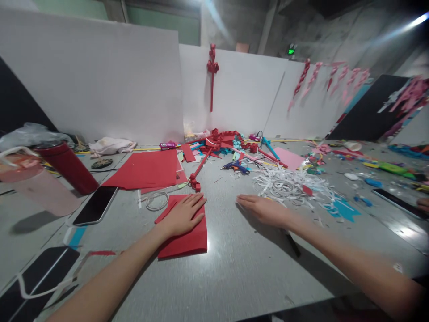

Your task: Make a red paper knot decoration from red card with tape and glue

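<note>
My left hand [183, 215] lies flat on a folded piece of red paper [187, 242], fingers stretched out. A narrow red strip [166, 211] rests at the paper's left side. My right hand [263, 209] is apart from the paper, over the table to its right, fingers straight and side by side, with nothing seen in it. A dark, thin stick-like thing [293, 244] shows below my right wrist; its other end is hidden. Beyond my right hand spreads a heap of white paper strips [295, 179] with a roll of tape [282, 186] on it.
Larger red sheets [144, 170], a tape roll [157, 201] and a phone [95, 205] lie to the left, near a red bottle [67, 165] and a pink cup [43, 188]. A blue glue gun [236, 167] lies ahead. Another person's hand [422, 205] shows at the right edge.
</note>
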Tool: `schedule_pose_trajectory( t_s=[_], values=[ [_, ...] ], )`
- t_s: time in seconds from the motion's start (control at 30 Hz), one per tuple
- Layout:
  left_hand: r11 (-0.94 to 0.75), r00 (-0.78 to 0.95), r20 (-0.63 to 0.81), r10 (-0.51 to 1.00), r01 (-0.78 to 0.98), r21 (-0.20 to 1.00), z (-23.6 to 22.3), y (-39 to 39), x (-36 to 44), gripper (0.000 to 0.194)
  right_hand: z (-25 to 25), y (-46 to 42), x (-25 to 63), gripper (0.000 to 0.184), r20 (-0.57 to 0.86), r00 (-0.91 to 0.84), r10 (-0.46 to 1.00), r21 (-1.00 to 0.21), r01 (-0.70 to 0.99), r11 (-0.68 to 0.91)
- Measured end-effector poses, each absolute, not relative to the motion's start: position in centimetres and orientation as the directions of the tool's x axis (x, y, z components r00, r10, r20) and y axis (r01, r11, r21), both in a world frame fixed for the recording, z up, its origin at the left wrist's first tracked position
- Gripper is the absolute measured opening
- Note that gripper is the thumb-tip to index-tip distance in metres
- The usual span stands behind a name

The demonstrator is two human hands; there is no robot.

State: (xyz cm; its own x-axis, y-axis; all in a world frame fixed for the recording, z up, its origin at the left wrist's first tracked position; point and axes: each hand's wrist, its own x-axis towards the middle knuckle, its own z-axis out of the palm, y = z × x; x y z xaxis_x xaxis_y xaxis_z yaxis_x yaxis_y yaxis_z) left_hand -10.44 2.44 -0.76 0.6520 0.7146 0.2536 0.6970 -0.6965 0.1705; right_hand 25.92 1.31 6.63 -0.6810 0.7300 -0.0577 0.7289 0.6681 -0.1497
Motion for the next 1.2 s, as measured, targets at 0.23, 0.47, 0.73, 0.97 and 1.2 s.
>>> schedule_pose_trajectory(
  t_s=[0.23, 0.47, 0.73, 0.97, 1.2],
  values=[
    [-0.693, 0.639, 0.276, 0.718, 0.695, 0.195, -0.5, 2.3, -10.0, 0.056, 6.4, -3.2, 38.2, 0.067, -0.122, -0.575, 0.809, -0.272, 0.803, 0.53],
    [-0.672, 0.621, 0.268, 0.737, 0.714, 0.194, -0.2, 2.1, -9.5, 0.054, 2.4, -6.8, 40.2, 0.042, 0.064, -0.483, 0.873, -0.331, 0.815, 0.475],
    [-0.673, 0.621, 0.274, 0.735, 0.717, 0.18, -0.5, 2.3, -9.6, 0.054, 2.1, -5.3, 33.6, 0.038, 0.131, -0.471, 0.872, -0.098, 0.869, 0.484],
    [-0.676, 0.624, 0.277, 0.73, 0.719, 0.163, -0.7, 2.3, -9.6, 0.054, 4.3, -3.6, 24.4, 0.036, 0.088, -0.52, 0.849, 0.001, 0.853, 0.522],
    [-0.681, 0.627, 0.279, 0.727, 0.708, 0.187, -0.6, 2.3, -9.7, 0.054, 4.8, -1.0, 21.7, 0.041, 0.032, -0.509, 0.86, 0.044, 0.86, 0.508]
  ],
)
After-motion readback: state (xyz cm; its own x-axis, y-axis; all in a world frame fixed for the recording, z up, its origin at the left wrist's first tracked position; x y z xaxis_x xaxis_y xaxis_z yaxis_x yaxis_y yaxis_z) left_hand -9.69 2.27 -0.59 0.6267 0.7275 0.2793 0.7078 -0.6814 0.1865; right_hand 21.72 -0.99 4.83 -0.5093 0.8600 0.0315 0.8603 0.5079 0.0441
